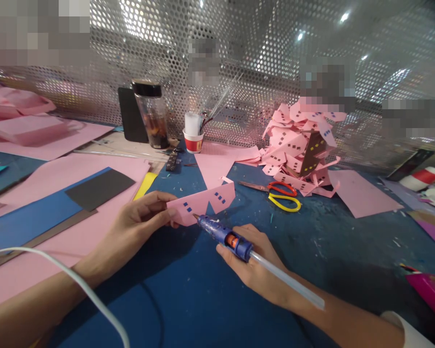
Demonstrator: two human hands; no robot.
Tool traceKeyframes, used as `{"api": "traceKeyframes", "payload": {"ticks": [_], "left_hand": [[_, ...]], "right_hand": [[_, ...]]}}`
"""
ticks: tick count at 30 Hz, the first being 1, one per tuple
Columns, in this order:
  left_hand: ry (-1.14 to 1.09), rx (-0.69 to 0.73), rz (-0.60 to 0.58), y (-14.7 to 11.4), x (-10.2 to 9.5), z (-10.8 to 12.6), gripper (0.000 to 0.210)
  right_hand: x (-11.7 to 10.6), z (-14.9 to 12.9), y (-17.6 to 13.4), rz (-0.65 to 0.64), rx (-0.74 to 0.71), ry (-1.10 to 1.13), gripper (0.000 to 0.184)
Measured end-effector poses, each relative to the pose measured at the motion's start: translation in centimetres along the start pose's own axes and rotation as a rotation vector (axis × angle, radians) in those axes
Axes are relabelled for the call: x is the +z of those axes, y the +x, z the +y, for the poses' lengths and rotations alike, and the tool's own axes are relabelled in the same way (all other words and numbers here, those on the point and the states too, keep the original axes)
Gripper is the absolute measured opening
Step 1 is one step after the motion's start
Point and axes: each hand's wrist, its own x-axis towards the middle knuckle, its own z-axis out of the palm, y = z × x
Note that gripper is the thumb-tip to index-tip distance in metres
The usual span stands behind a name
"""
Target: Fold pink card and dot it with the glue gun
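Between its thumb and fingers my left hand point(145, 217) pinches the left end of a pink paper piece point(201, 205). That piece is folded, notched along its lower edge and dotted with small dark blue squares. My right hand point(257, 258) is wrapped round a blue hot glue gun point(221, 233), whose handle is hidden by the hand. A clear glue stick point(288, 280) juts from the back of the gun. The nozzle is at the lower edge of the paper; whether it touches is hard to tell.
Scissors point(275, 191) lie beyond the gun, before a heap of pink cut-outs point(293, 150). A glass jar point(152, 116) and paper cup point(193, 142) stand by the perforated metal wall. Coloured sheets point(54, 193) cover the left; a white cable point(76, 285) crosses the left forearm.
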Motion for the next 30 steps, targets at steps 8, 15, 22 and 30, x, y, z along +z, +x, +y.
{"api": "traceKeyframes", "payload": {"ticks": [8, 15, 22, 30], "left_hand": [[0.005, -0.010, -0.010, -0.04, -0.05, 0.02, 0.028], [-0.019, -0.014, 0.005, 0.03, 0.15, 0.42, 0.026], [-0.016, -0.010, 0.013, -0.01, 0.20, 0.51, 0.027], [0.001, -0.011, 0.036, 0.21, 0.17, 0.46, 0.028]], "right_hand": [[0.11, 0.20, -0.09, 0.016, -0.010, -0.004, 0.028], [0.08, 0.19, 0.02, -0.021, 0.007, -0.013, 0.026], [0.13, 0.29, -0.12, -0.016, -0.029, -0.060, 0.025], [0.00, 0.15, -0.05, -0.018, 0.002, -0.039, 0.025]]}}
